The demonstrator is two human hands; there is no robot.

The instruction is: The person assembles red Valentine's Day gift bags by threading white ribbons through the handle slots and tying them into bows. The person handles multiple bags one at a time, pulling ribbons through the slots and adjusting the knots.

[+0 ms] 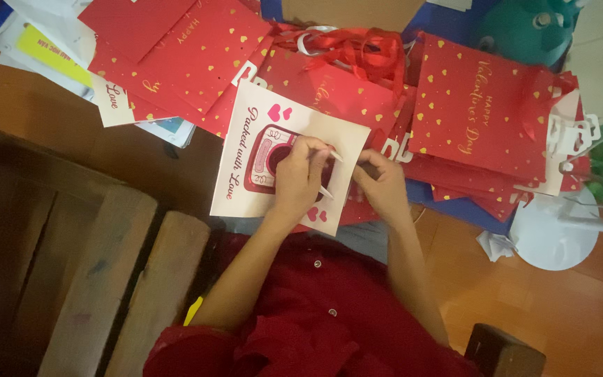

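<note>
A brown floor [567, 314] gleams dully under dim, warm light. Dark wooden furniture [57, 265], perhaps a bench, fills the left. A white round stand base [549, 241] sits at right, and a dark wooden block [504, 352] below it.

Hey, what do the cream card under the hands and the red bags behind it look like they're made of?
Cream card: apparently matte paper or thin cardstock, lying flat with crisp edges. Red bags: likely coated paper, flat-folded, with shiny gold hearts that look like foil print.
</note>
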